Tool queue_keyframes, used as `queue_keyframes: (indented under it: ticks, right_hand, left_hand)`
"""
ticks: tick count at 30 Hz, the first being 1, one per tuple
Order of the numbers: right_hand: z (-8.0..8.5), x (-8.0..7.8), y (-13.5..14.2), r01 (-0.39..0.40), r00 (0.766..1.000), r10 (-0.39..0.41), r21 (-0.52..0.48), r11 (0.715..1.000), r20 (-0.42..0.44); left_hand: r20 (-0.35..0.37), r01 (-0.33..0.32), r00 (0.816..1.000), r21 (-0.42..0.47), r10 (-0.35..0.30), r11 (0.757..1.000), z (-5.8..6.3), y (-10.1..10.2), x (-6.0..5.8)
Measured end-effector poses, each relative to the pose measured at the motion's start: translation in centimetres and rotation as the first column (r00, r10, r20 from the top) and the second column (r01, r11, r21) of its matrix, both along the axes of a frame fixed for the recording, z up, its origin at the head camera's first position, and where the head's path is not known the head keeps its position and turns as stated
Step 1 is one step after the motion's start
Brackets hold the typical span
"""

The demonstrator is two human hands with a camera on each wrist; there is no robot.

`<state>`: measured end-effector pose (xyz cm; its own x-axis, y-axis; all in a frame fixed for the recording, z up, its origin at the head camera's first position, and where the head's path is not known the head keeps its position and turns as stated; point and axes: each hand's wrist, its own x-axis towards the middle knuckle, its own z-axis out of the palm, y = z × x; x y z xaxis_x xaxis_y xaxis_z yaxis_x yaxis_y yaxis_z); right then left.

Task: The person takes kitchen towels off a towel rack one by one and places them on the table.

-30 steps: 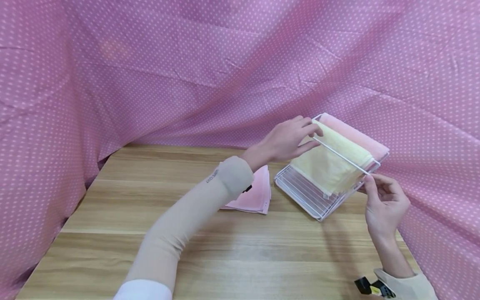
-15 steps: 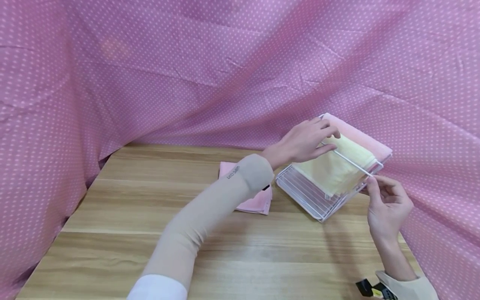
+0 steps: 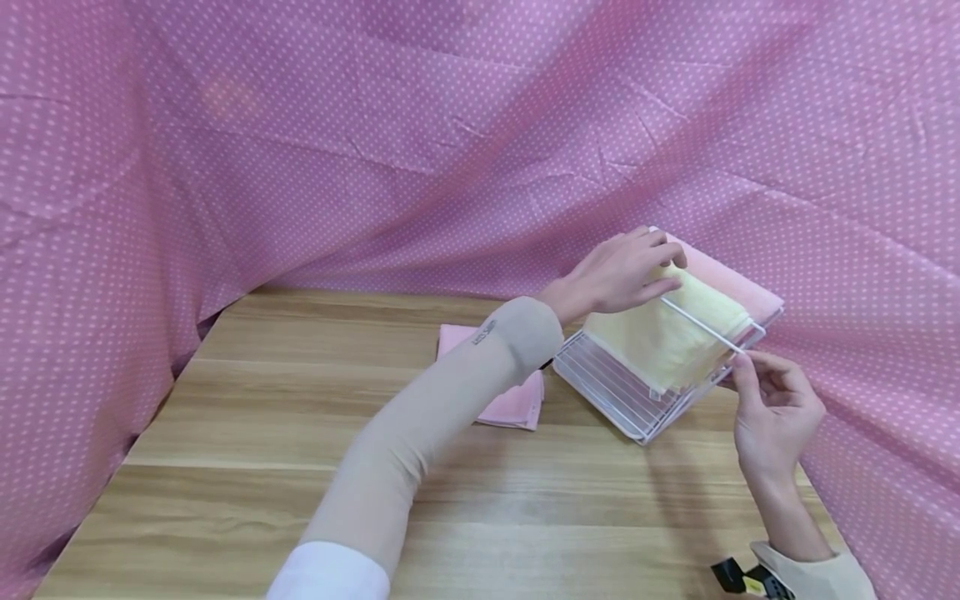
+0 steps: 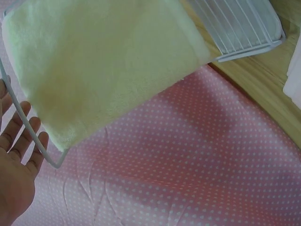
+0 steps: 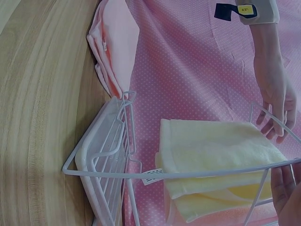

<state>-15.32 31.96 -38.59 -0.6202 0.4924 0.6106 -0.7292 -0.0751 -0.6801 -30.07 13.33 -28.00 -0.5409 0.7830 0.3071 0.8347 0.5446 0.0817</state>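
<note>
A white wire drying rack (image 3: 607, 379) stands on the table at right, its upper bars tilted up. Over those bars hang a yellow towel (image 3: 637, 333) and, behind it, a pink towel (image 3: 731, 277). My left hand (image 3: 622, 271) is at the far end of the front upper bar. In the left wrist view the fingers of that left hand (image 4: 16, 169) lie extended behind the bar, not curled round it. At the bar's near end, my right hand (image 3: 780, 417) pinches the rack between thumb and fingers. The right hand (image 5: 288, 190) is cut off in its own wrist view.
A folded pink towel (image 3: 517, 407) lies on the wooden table (image 3: 225, 450) left of the rack, partly hidden by my left sleeve. Pink dotted cloth (image 3: 375, 167) hangs behind and along both sides. A white tray (image 5: 101, 155) forms the rack's base.
My left hand has moved right, over the far end of the front upper bar. The rack has shifted very slightly right; my right hand keeps its pinch on it.
</note>
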Motion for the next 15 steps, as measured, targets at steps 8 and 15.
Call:
queue_keyframes:
  ticks: [8,15]
  right_hand:
    - [0.0,0.0,0.0,-0.003,1.000,0.003,0.007,1.000,-0.004]
    - [0.1,0.1,-0.1,0.012,1.000,-0.012,0.023,1.000,0.006]
  left_hand:
    - [0.031,0.006,1.000,-0.022,-0.005,1.000,0.3,0.7,-0.6]
    - [0.067,0.003,0.998,-0.066,0.002,0.998,0.8,1.2,-1.0]
